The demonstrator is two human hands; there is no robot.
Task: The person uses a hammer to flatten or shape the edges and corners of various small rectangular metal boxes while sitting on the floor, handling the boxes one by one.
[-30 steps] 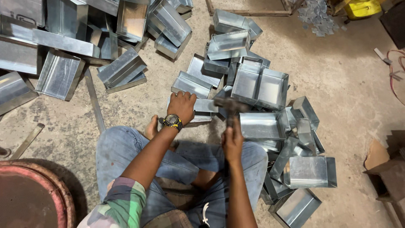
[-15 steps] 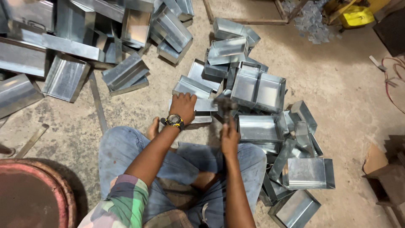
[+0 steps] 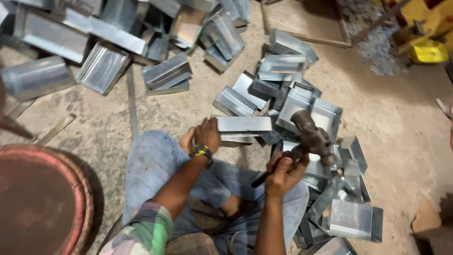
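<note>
Risk first: hammer (image 3: 309, 137) raised w/ head up & just right of the held sheet-metal piece (image 3: 243, 125), so an off-line strike prob lands on left hand (image 3: 206, 134) fingers, pinned right at the piece's near-left end. Could also glance off thin galvanised edge & skid toward the knee below. Sharp cut edges all round, bare skin, no gloves visible. Loose metal trays (image 3: 309, 106) piled just beyond & right of the hammer head, apt to shift or snag the swing. Grip: right hand (image 3: 283, 172) clenched full round the hammer handle, low on the shaft, head well above the fist. Left hand closed over the flat folded piece, thumb side up, pressing it down just ahead of the knee; wristwatch (image 3: 200, 152) behind it.
</note>
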